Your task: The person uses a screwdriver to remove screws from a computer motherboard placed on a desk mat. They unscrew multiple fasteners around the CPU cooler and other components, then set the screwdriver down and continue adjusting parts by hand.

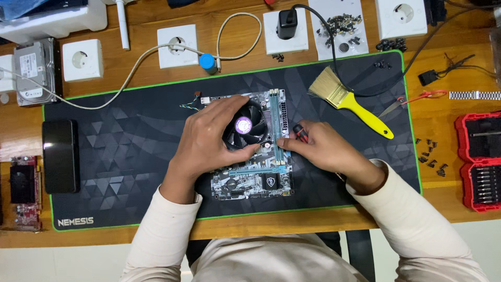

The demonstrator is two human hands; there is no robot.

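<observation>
At the far left of the wooden worktop, a red circuit card is seen at the edge, with a silver hard drive above it. A black rectangular phone is laid on the left end of the dark desk mat with a green border. White wall sockets are set out along the back, and a white cable is run between them.

Near the middle of the mat, a small green-and-black motherboard is placed flat. The round black cooler fan on it is gripped by the left hand, whose fingers are curled around its rim. Just to the right, the right hand is closed on a small screwdriver with a black and red handle, held at the board's right edge.

Further right, a yellow-handled paintbrush lies on the mat, with loose black screws beyond it on the wood. A red case of screwdriver bits is seen at the far right.
</observation>
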